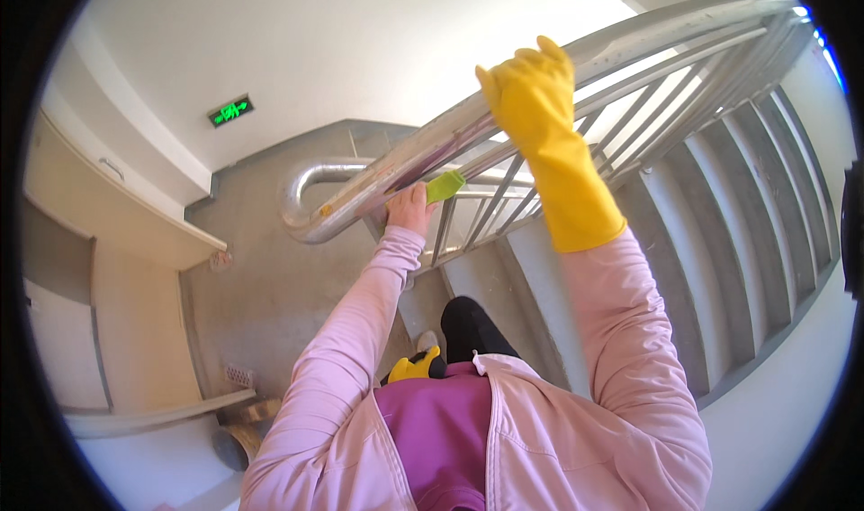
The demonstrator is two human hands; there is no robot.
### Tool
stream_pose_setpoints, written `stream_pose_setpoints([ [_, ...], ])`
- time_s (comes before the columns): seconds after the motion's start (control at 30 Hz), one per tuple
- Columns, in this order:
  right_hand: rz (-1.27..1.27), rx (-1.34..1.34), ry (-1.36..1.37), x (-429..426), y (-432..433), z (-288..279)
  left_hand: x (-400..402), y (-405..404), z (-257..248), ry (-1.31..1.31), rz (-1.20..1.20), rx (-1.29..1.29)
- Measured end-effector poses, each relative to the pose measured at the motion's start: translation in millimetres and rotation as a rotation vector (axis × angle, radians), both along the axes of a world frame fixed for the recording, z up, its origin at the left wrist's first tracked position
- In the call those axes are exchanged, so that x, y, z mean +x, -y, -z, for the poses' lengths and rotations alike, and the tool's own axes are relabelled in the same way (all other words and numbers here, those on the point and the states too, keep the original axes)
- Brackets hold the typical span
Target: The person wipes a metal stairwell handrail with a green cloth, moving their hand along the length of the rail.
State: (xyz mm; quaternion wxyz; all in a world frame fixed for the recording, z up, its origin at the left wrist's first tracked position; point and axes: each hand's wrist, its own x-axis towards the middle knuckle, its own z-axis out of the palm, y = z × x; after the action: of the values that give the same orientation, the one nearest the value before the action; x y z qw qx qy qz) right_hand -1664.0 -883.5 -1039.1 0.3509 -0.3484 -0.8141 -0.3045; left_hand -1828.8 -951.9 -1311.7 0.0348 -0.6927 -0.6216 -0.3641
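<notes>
My right hand (533,96), in a long yellow rubber glove, lies over the upper part of the metal stair handrail (628,41). Its palm side is turned away, so whether it holds anything there is hidden. Lower down, my bare left hand (409,208) is at the underside of the rail near its curved end, with a flat lime-green object (445,185) between thumb and fingers. The green piece lies beside the metal balusters (496,200); what it is exactly cannot be told. A yellow and black item (417,365) shows near my waist, partly hidden by my shirt.
Concrete stairs (709,241) run down the right side behind the railing. A grey landing floor (256,295) spreads at left, beside a cream door (121,200). A lit green exit sign (231,110) is on the white wall. A brown cylindrical object (237,445) stands at lower left.
</notes>
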Motion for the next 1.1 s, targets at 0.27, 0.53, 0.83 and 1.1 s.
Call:
stream_pose_setpoints([
  [0.27,-0.262,-0.315,-0.227,34,97,89,4,43,-31,0.56,0.217,-0.017],
  [0.53,-0.082,-1.46,-0.9,73,188,144,13,92,-58,1.864,0.732,-0.592],
  [0.83,-0.219,-1.638,-1.198,77,170,120,40,92,-97,1.832,0.995,-0.876],
  [1.1,-0.08,-1.292,-1.377,97,155,121,65,91,-99,1.763,1.062,-0.783],
])
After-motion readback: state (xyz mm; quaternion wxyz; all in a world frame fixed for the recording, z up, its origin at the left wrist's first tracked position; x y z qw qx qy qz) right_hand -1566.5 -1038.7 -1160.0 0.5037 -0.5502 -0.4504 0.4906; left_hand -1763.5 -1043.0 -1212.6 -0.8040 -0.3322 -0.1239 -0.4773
